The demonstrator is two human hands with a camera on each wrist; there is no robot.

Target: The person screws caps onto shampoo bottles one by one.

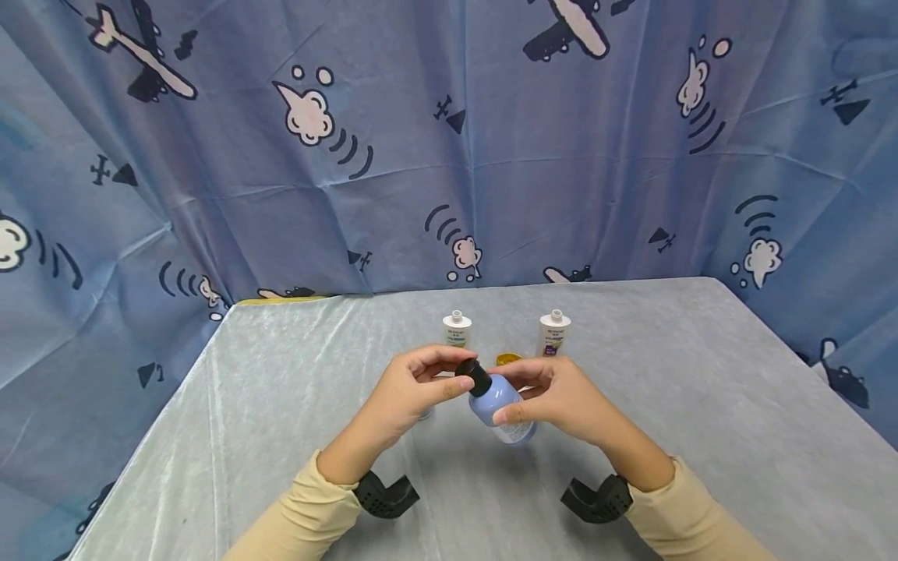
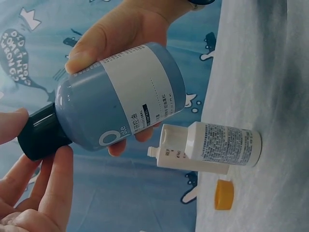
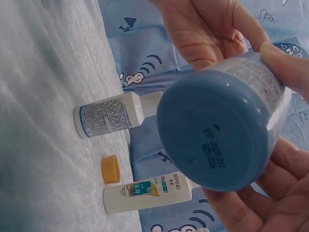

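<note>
A glossy blue bottle point(image 1: 494, 399) with a pale label is held tilted above the table, its black cap point(image 1: 475, 377) at the upper left. My right hand point(image 1: 561, 397) grips the bottle's body, thumb on the near side. Thumb and fingers of my left hand point(image 1: 414, 386) pinch the cap, which sits at the bottle's neck. In the left wrist view, the label point(image 2: 140, 89) carries dark printing. The right wrist view looks at the bottle's round base point(image 3: 215, 130), stamped with dark characters; the cap is hidden there.
Beyond my hands, two white bottles with bare necks, one on the left point(image 1: 457, 329) and one on the right point(image 1: 554, 331), stand on the grey cloth-covered table point(image 1: 295, 405). A yellow cap point(image 1: 508, 358) lies between them. Another white bottle point(image 2: 227, 145), with a densely printed label, stands nearer. A patterned blue curtain point(image 1: 400, 140) hangs behind.
</note>
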